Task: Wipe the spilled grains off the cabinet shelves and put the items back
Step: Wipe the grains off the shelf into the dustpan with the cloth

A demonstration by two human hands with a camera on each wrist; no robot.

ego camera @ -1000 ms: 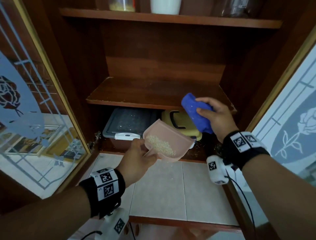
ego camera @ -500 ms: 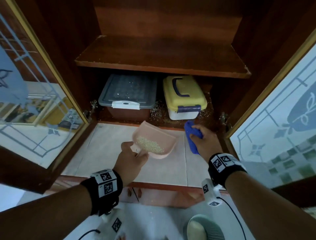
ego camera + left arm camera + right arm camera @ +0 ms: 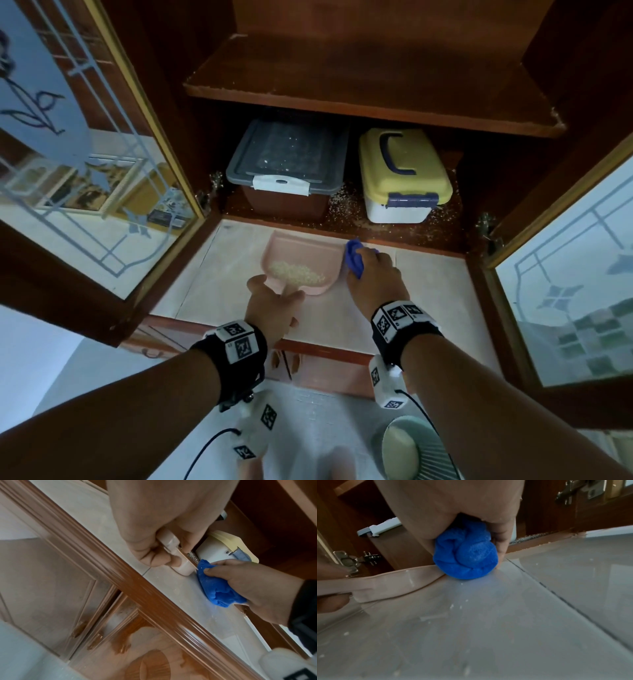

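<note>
- Two glass-panelled cabinet doors [image 3: 85, 164] stand open, one at each side of a dark wooden cabinet.
- One bare wooden shelf [image 3: 373, 92] sits above the lowest compartment, with a few pale specks along its front edge.
- Lowest compartment holds one grey-lidded box [image 3: 287, 164] at left and one yellow-lidded box [image 3: 404, 168] at right, side by side and apart.
- Spilled grains [image 3: 342, 205] lie scattered on the compartment floor between and in front of the boxes; some also speckle the grey lid.
- One pale tiled counter [image 3: 442, 301] runs in front of the cabinet, edged in brown wood; a few stray grains lie on it.
- One pink dustpan [image 3: 301, 253] rests on the counter with its open lip toward the compartment edge, a heap of grains inside.
- Left hand [image 3: 274, 305]: fingers wrapped around the dustpan handle.
- One blue cloth [image 3: 354, 258], bunched, pressed on the counter just beside the dustpan's right wall, seemingly touching it.
- Right hand [image 3: 375, 277]: fingers and thumb curled around the cloth, close by the left hand.
</note>
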